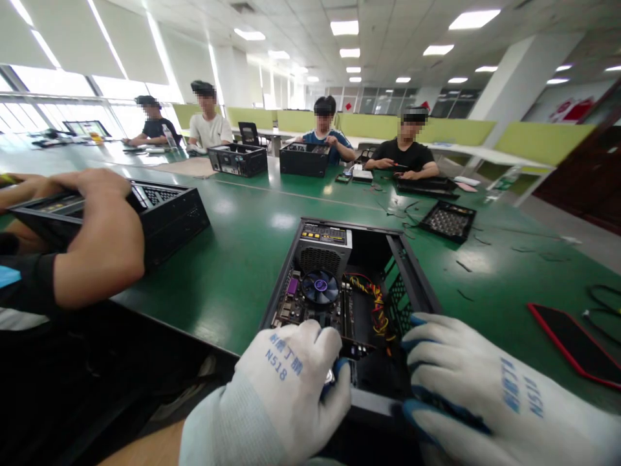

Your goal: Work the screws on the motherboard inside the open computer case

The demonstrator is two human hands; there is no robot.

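An open black computer case (422, 278) lies in front of me. In it show a power supply (324, 249), a round cooling fan (320, 286), a circuit board (286, 312) and yellow, red and black cables (381, 310). My left hand (295, 382), in a white glove with a blue palm side, is closed over the near left part of the case. A small shiny bit (329, 377) shows between its thumb and fingers; its kind is hidden. My right hand (466, 382), gloved alike, grips the case's near right edge, fingers over the rim and thumb apart from them.
At left, a neighbour's bare arm (104, 226) reaches over another black case (179, 217). Several people sit across the green table (233, 252) with more cases (303, 160). To the right lie a black tray (447, 221), cable scraps and a red-edged black mat (577, 340).
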